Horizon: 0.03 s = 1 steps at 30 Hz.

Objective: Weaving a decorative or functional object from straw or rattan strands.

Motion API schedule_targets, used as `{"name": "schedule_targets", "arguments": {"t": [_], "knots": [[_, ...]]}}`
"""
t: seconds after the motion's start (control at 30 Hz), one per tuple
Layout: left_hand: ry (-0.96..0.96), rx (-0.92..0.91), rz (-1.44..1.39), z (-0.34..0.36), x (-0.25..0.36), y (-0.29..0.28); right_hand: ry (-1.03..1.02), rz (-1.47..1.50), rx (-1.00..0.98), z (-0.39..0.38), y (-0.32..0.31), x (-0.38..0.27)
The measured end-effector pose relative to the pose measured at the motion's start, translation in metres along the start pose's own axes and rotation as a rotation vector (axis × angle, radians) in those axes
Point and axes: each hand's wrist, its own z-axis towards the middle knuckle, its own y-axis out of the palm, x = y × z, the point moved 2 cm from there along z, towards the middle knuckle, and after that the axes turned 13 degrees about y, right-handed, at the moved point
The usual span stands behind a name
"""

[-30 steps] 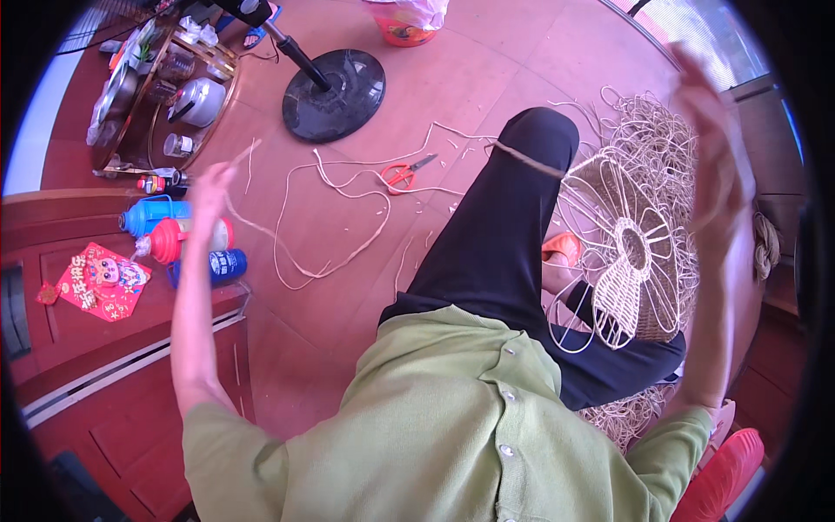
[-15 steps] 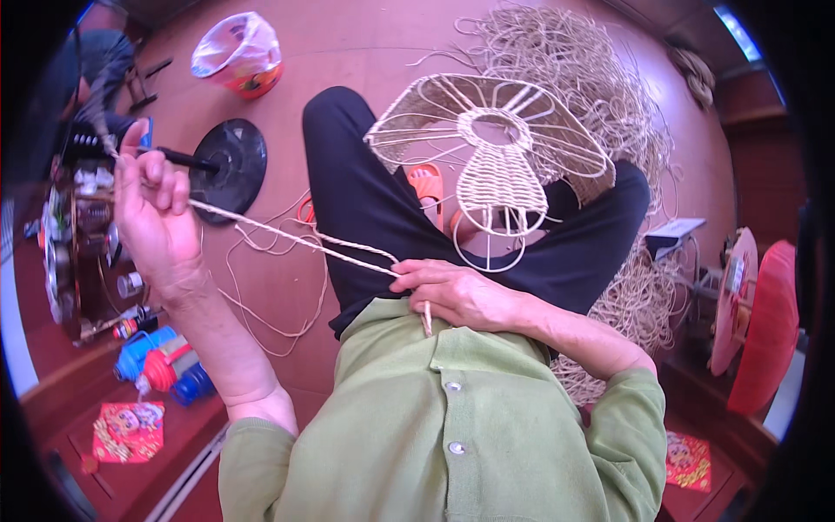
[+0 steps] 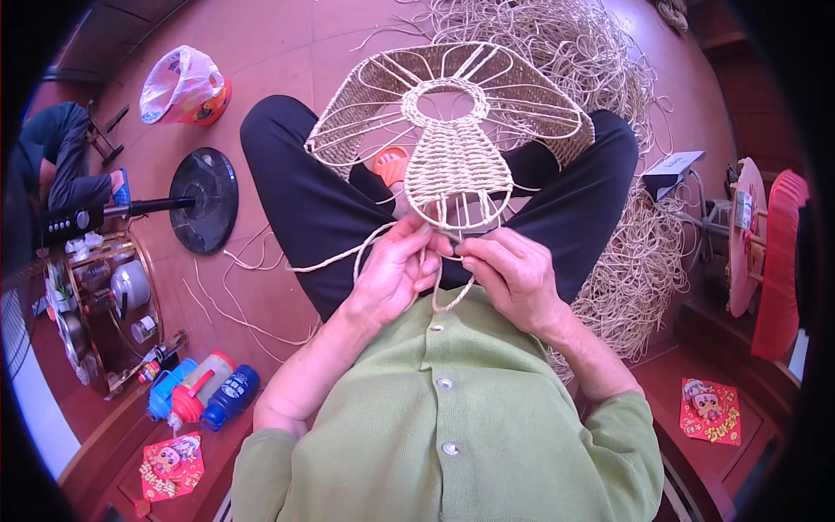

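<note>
A wire frame partly woven with straw-coloured cord (image 3: 458, 165) rests between my knees. It has a wide flared part, a round opening and a narrower woven section ending in a bare wire ring. At that ring's near edge, my left hand (image 3: 396, 271) is closed, thumb and fingers pinching the twisted cord (image 3: 339, 257). Just to the right, my right hand (image 3: 515, 271) pinches cord too, its fingertips close to the left ones. A loop of cord hangs below the hands against the green shirt. Where exactly the cord meets the ring is partly hidden by my fingers.
A large heap of loose cord (image 3: 622, 287) spreads along the right. Left are a black round stand base (image 3: 204, 200), a lined bin (image 3: 185, 87), a small trolley (image 3: 109, 300) and several bottles (image 3: 230, 396). A person (image 3: 61, 161) sits far left; red stools (image 3: 774, 261) stand right.
My left hand has come from the far left, where it held the cord stretched out, to the frame's ring. My right hand has moved up and right, beside it. The cord is now slack.
</note>
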Motion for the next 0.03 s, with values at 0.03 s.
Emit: {"name": "schedule_targets", "arguments": {"t": [0.03], "knots": [[-0.013, -0.007, 0.007, 0.0059, -0.0039, 0.0017, -0.065, -0.143, 0.046, 0.0014, -0.0053, -0.0023]]}}
